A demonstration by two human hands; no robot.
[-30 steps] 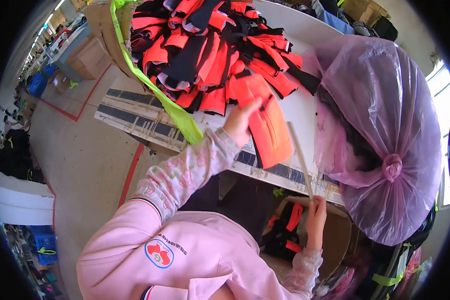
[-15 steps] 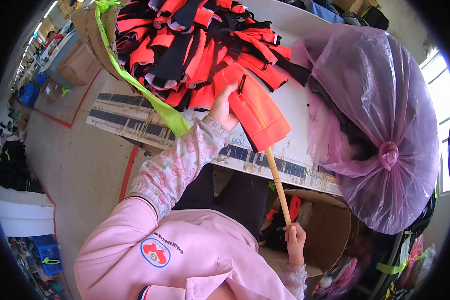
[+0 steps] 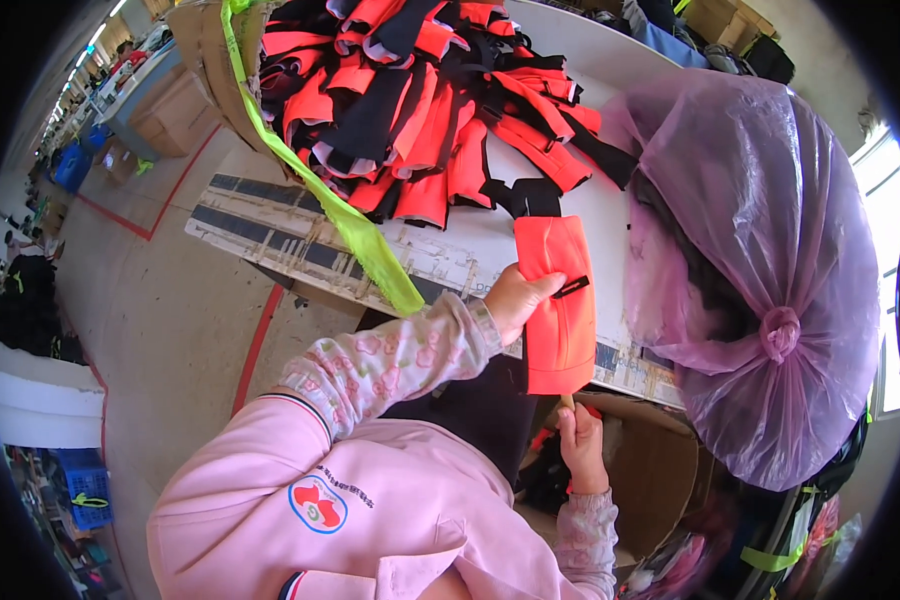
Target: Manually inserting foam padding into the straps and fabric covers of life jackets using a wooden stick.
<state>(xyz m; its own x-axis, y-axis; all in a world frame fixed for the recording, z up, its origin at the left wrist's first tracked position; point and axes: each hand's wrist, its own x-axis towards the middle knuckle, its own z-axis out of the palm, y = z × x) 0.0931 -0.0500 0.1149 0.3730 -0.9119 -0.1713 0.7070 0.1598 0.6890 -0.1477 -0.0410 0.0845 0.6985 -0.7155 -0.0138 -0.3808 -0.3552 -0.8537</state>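
Note:
My left hand (image 3: pixel 518 298) grips the edge of an orange fabric sleeve (image 3: pixel 558 345), its thumb beside a small black tab (image 3: pixel 571 287). A black strap section (image 3: pixel 536 198) continues from the sleeve's far end onto the table. In my closed right hand (image 3: pixel 583 447) is a thin wooden stick (image 3: pixel 567 401). Only a short length of the stick shows between that hand and the sleeve's near end; the rest seems to be inside the fabric. Beyond my hands lies a heap of similar orange and black pieces (image 3: pixel 410 130).
The worn white table (image 3: pixel 610 215) bears the heap. To the right bulges a knotted, translucent purple bag (image 3: pixel 760 190). A yellow-green strip (image 3: pixel 340 225) hangs over a cardboard box edge (image 3: pixel 205 60) at left. Below the table edge stands an open cardboard box (image 3: pixel 655 470).
My left hand and the sleeve have come down, nearer my right hand, and the sleeve now hangs straighter. My right hand has risen slightly; much less of the stick shows.

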